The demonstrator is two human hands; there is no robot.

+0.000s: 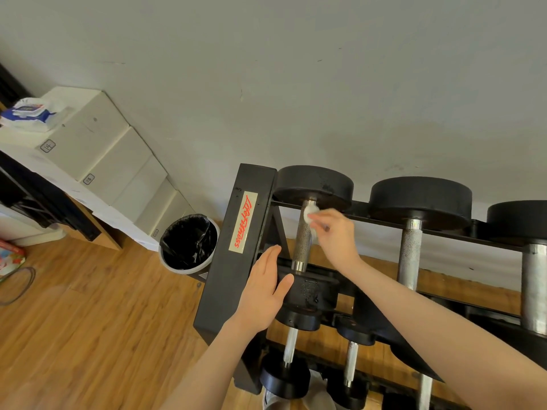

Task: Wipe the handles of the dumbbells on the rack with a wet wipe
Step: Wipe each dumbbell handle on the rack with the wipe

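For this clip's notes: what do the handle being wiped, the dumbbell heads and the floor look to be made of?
Handle: bare metal, likely steel; silvery, cross-hatched knurling, smooth shiny collars at the ends. Heads: matte black, slightly pitted, probably rubber or painted iron; cannot tell which. Floor: wood or wood-look laminate; warm brown planks with grain and a soft sheen.

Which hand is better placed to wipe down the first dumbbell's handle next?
Right hand: it pinches the wet wipe against the handle top. Left hand lies flat on the near weight head.
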